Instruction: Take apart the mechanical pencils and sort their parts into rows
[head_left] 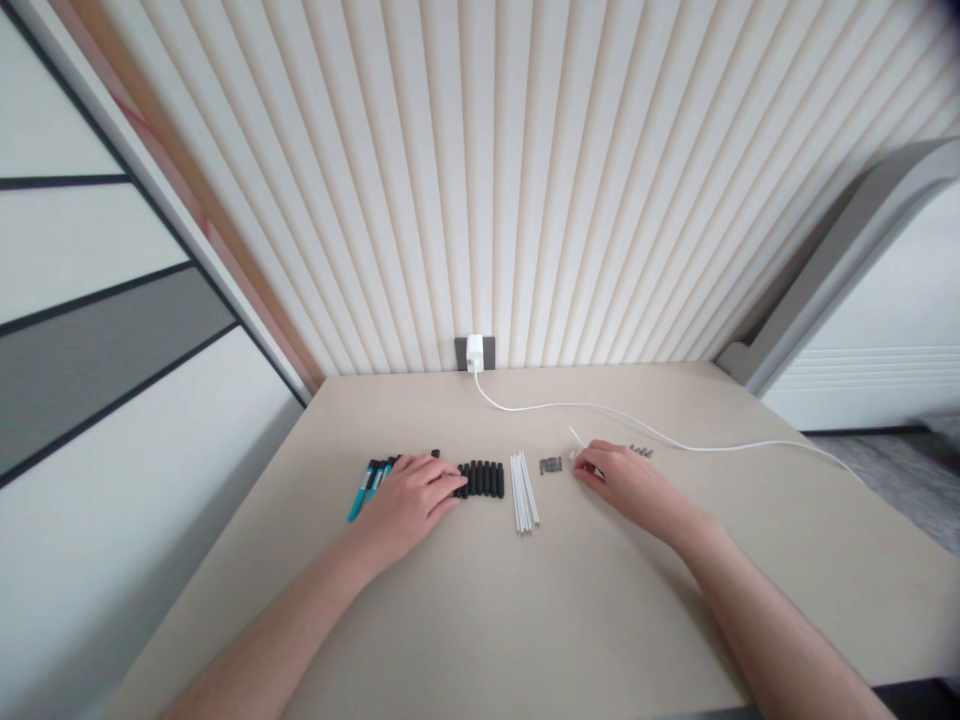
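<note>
My left hand lies palm down at the left end of a row of black cylinders. Its fingers are stretched and a little apart, with the tips touching the leftmost pieces. Partly under that hand are teal pen barrels with black ends. My right hand is closed, fingertips together, at some small white pieces; what it pinches is hidden. A thin white stick juts out beyond its fingers. Between the hands lie several white refill-like rods and a cluster of small grey metal parts.
More small metal parts lie behind my right hand. A white charger sits in the wall socket, its white cable running across the beige table to the right edge. A ribbed wall panel stands behind the table.
</note>
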